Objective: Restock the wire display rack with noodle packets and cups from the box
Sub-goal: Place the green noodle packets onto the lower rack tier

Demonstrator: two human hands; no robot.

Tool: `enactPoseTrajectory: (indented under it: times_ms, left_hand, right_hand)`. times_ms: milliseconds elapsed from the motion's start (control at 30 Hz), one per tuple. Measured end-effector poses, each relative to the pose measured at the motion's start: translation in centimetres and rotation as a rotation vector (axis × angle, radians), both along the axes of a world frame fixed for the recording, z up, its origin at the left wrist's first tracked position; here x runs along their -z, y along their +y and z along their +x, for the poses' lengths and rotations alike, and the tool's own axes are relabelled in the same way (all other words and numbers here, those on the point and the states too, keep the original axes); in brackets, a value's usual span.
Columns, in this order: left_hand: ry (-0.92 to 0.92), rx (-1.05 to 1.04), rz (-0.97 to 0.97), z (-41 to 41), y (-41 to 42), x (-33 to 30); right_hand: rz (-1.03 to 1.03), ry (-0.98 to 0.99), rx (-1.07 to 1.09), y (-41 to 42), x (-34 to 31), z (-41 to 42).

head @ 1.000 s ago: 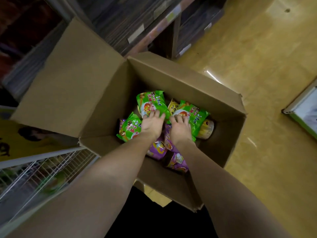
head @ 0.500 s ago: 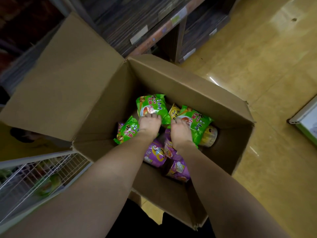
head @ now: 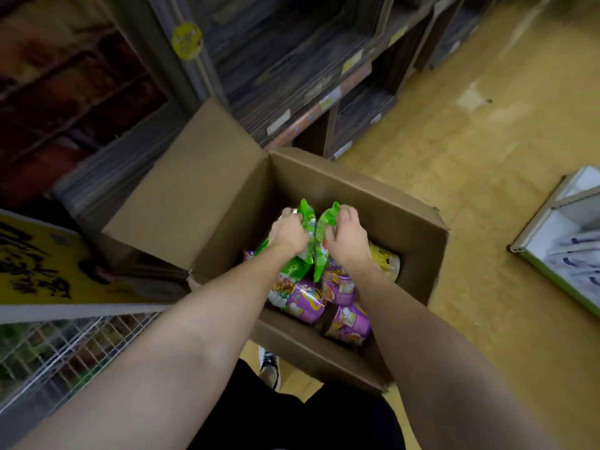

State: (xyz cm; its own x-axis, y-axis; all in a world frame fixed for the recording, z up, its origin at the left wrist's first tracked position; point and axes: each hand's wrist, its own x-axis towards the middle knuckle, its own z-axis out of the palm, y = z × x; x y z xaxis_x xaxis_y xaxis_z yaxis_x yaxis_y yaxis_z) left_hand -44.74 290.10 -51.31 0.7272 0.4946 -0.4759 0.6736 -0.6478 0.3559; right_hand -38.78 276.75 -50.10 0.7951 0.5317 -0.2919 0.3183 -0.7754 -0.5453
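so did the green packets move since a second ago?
Yes. The green packets lay flat on the purple cups; now the left hand and right hand grip them upright, lifted toward the cardboard box rim.

Dim, warm indoor light, with pale glare patches on the floor [head: 470, 99] far beyond the hands. Shelving [head: 292, 60] above is motion-blurred (edges bend, wide-angle).

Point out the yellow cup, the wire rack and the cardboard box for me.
yellow cup [head: 386, 259]: head view, on its side wall.
wire rack [head: 81, 345]: head view, on the white mesh.
box [head: 354, 186]: head view, on the far inner wall.
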Motion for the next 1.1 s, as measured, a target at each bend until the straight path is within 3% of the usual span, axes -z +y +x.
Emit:
enactPoseTrajectory:
  times_ms: [267, 400, 800, 1100]
  left_hand:
    - [-0.282, 0.091, -0.152, -4.5, 2.4, -3.1]
    - [-0.321, 0.124, -0.202, -6.8, 2.7, -4.1]
    - [-0.465, -0.082, -0.061, -15.6, 0.4, -9.7]
    - [-0.570, -0.106, 0.145, -24.9, -4.6, -13.9]
  right_hand:
    - [0.188, 0.022, 0.175, -0.3, -5.5, -5.2]
    - [0.218, 0.015, 0.244, -1.0, -6.9, -8.2]
    - [0.269, -0.121, 0.094, -2.2, -10.7, -14.6]
    - [0.470, -0.247, -0.052, -2.9, -11.6, -22.4]
